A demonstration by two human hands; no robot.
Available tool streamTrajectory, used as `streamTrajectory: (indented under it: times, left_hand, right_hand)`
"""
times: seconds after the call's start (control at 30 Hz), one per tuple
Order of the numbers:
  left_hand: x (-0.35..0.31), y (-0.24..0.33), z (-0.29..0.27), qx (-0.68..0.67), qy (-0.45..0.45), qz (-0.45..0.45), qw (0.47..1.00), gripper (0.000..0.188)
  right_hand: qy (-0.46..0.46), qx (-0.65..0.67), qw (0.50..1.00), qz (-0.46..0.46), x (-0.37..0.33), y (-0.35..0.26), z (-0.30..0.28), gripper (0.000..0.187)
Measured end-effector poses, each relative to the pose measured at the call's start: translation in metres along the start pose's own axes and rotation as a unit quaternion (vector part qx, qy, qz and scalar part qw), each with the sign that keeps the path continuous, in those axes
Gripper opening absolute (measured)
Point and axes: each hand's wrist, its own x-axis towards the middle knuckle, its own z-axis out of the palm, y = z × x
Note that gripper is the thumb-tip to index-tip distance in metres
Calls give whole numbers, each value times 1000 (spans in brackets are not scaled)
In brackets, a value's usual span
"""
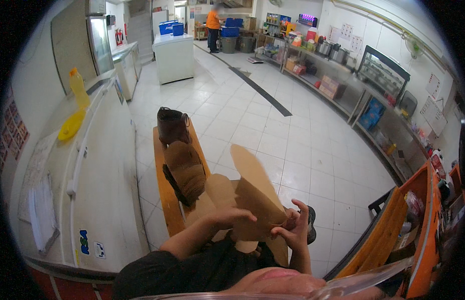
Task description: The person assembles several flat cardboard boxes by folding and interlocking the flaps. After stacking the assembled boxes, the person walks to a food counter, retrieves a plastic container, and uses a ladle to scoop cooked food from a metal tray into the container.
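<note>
Kraft cardboard sheet (260,200) with rounded flaps is at near center, in front of the wearer, partly bent up, right of the wooden desk (161,192). Desk carries more cardboard pieces (186,172), and a dark brown bag (172,125) at the far end, contents hidden. White chest freezer (107,170) at left has a bottle (80,92) of yellow liquid and a yellow dish (71,126) on top. Left forearm reaches in from lower left; left hand (235,216) is against the sheet, fingers partly hidden, can't tell if gripping. Right hand (294,227) is at the sheet's right edge, palm inward, thumb and index spread apart, other fingers curled; grip unclear. Freezer front has a blue-green lettered sticker (84,242) and small white label (99,250).
</note>
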Motion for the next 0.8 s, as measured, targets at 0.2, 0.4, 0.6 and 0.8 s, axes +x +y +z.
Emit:
streamTrajectory:
  times: [0.2, 0.4, 0.6, 0.8]
  left_hand:
    - [-3, 9, -14, 131, -135, 16, 982, 64]
    - [-15, -3, -3, 92, -84, 74, 989, 63]
    - [7, -23, -26, 117, -280, 62, 951, 63]
    - [18, -33, -29, 47, -322, 55, 944, 56]
  right_hand:
    - [48, 62, 997, 13, -1, 23, 10, 54]
    - [36, -267, 963, -21, 13, -27, 3, 44]
    - [-53, -142, 986, -73, 28, -52, 10, 49]
    - [-103, -93, 990, 11, 11, -56, 3, 25]
